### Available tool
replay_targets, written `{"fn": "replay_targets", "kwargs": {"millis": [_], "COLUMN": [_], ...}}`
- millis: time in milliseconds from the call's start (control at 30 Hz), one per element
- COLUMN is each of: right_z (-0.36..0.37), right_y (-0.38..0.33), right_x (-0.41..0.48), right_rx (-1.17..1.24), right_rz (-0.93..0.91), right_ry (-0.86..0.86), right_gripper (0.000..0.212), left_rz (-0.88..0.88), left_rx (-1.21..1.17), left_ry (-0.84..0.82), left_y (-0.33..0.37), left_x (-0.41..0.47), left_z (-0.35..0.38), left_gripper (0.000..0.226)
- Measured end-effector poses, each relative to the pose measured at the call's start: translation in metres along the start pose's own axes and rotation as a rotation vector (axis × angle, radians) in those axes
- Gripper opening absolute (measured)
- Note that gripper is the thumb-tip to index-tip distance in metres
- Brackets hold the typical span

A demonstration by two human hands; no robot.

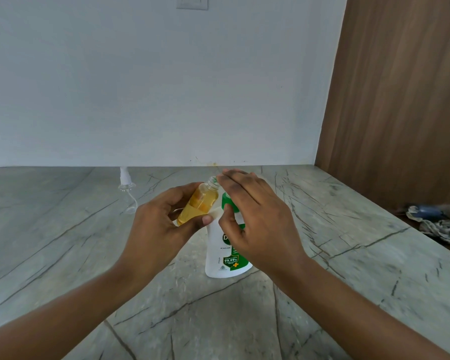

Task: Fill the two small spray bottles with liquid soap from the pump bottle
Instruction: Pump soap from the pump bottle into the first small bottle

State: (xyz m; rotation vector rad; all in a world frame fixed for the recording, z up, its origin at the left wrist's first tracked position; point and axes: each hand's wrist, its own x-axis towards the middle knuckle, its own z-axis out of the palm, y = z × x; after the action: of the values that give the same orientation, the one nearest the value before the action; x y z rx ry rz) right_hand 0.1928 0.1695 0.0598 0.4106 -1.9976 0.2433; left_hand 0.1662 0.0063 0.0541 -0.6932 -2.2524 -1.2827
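My left hand [156,224] grips a small clear spray bottle [199,202], uncapped, tilted with its neck up and to the right, and holding amber liquid. Behind it stands the white and green pump bottle [225,253] on the marble counter [63,242]. My right hand [255,216] lies over the top of the pump bottle with fingers straight, hiding the pump head. The fingertips reach next to the small bottle's open neck. A spray cap with its dip tube [126,189] lies at the back left of the counter.
A white wall rises behind the counter and a brown wooden panel [400,100] stands at the right. A crumpled cloth [439,224] lies at the counter's right edge.
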Motion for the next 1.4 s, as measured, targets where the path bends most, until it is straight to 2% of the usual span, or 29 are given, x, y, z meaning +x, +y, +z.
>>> {"fn": "replay_targets", "kwargs": {"millis": [800, 1400], "right_z": [0.0048, -0.0016], "right_y": [-0.0002, -0.0018], "right_x": [-0.0026, -0.0002], "right_rx": [-0.005, -0.006], "right_rz": [-0.035, -0.003], "right_ry": [0.025, -0.021], "right_gripper": [0.039, 0.046], "left_rz": [0.012, -0.006], "left_rx": [-0.015, -0.097], "left_ry": [0.005, 0.014], "left_y": [-0.0043, 0.0025], "left_x": [-0.0052, -0.0008], "left_z": [0.0000, 0.0029], "left_gripper": [0.048, 0.045]}}
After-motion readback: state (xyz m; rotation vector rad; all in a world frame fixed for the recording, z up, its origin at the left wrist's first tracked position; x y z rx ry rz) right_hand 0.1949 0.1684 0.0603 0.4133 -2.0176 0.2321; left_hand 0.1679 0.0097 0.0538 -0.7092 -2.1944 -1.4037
